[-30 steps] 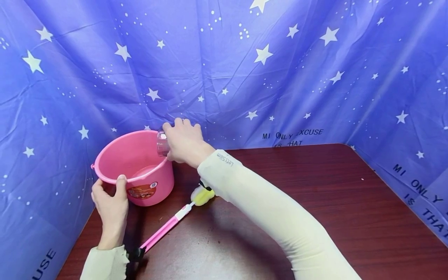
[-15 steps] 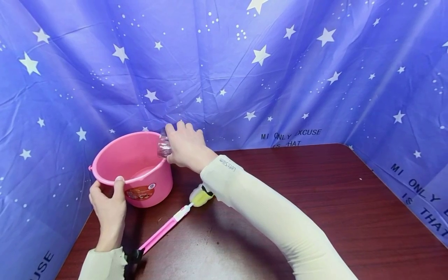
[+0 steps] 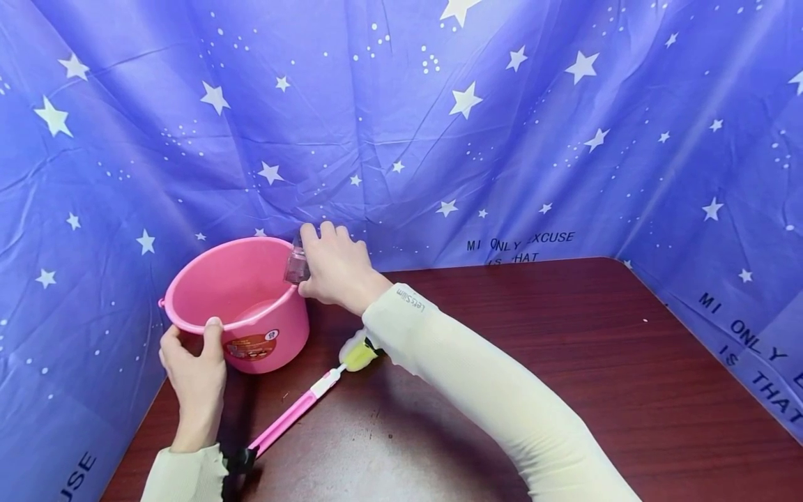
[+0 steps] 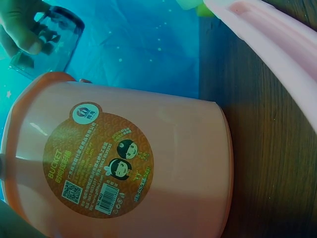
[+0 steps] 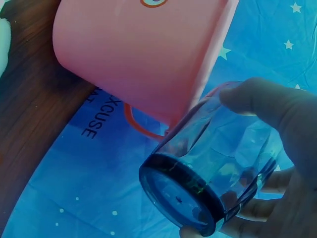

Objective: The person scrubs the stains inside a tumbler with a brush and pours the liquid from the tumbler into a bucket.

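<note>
A pink bucket (image 3: 288,331) with a round orange label stands on the table, a little water visible at its bottom. My left hand (image 3: 196,380) grips its near-left rim, thumb over the edge. My right hand (image 3: 341,268) holds a clear drinking glass (image 3: 296,267) at the bucket's right rim. In the right wrist view the thick-bottomed glass (image 5: 208,153) is tilted, with thumb and fingers on opposite sides. The left wrist view shows the glass (image 4: 54,37) close by the rim, beyond the bucket's labelled wall (image 4: 173,148).
A bottle brush with a pink handle (image 3: 285,422) and a yellow-and-white sponge head (image 3: 359,351) lies in front of the bucket, partly beneath the right forearm. The dark wooden table (image 3: 564,335) extends right. A blue star-patterned curtain (image 3: 389,104) hangs close behind and at both sides.
My right hand and the glass have shifted slightly right and down at the rim, and the glass's tilt has changed a little. My left hand keeps its grip on the bucket.
</note>
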Tool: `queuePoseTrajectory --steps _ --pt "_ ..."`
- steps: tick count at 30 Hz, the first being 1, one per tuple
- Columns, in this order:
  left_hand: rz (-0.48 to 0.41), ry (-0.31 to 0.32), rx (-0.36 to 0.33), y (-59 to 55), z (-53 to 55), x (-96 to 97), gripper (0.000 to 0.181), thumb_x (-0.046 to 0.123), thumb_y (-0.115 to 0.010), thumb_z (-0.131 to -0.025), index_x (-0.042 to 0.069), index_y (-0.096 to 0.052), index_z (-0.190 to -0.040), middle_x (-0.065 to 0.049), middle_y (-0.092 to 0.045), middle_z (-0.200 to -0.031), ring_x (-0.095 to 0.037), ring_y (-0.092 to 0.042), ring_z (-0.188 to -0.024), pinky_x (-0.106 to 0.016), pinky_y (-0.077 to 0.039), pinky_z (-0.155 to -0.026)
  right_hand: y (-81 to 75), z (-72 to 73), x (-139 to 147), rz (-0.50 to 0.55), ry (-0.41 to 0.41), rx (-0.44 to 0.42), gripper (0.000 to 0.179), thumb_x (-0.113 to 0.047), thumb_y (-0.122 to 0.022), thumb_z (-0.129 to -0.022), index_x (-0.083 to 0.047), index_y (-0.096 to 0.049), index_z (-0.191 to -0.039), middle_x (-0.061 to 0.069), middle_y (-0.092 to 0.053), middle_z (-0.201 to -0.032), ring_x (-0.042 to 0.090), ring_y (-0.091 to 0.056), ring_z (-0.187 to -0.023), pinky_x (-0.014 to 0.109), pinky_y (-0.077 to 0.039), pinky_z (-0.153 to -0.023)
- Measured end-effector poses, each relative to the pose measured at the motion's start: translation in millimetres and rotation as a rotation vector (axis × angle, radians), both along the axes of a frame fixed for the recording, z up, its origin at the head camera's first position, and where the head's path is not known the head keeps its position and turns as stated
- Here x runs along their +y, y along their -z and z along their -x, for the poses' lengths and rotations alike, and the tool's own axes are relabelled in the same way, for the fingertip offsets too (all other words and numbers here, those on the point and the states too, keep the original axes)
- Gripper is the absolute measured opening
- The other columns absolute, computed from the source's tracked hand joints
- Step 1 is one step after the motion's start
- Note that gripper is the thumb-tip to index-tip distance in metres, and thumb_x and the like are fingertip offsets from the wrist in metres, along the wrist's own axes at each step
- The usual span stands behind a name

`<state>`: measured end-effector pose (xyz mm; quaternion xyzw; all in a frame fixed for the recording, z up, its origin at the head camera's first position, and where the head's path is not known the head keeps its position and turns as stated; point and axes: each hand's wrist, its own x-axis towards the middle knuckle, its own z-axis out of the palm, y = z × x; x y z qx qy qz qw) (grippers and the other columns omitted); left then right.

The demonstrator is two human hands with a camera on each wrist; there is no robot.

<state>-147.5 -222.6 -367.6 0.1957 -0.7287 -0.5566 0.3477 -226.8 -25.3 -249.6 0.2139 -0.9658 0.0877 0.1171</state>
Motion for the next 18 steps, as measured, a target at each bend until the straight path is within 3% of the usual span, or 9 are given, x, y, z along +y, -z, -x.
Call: queuePoseTrajectory --steps 6,18 --pt "-0.001 0.003 0.003 0.4 1.1 0.4 0.060 0.031 -0.061 -0.089 -0.001 -0.041 -0.135 -0.009 -0.037 -0.126 -0.025 -0.032 -0.121 -0.039 -0.023 -0.103 7.1 1.9 2.7 0.065 -0.002 0.002 0.070 -0.052 -0.077 -0.070 -0.015 -0.042 -0.118 0.003 -0.047 -0.102 0.022 -0.050 -0.098 0.043 -0.049 -0.068" --pt "-0.010 0.005 0.003 0.5 0.5 0.0 0.060 0.032 -0.061 -0.089 0.000 -0.040 -0.136 -0.008 -0.036 -0.126 -0.024 -0.032 -0.121 -0.039 -0.023 -0.103 15.0 6.8 5.9 0.103 -0.007 0.017 0.073 -0.053 -0.075 -0.070 -0.013 -0.041 -0.121 0.005 -0.048 -0.105 0.022 -0.051 -0.097 0.041 -0.050 -0.068"
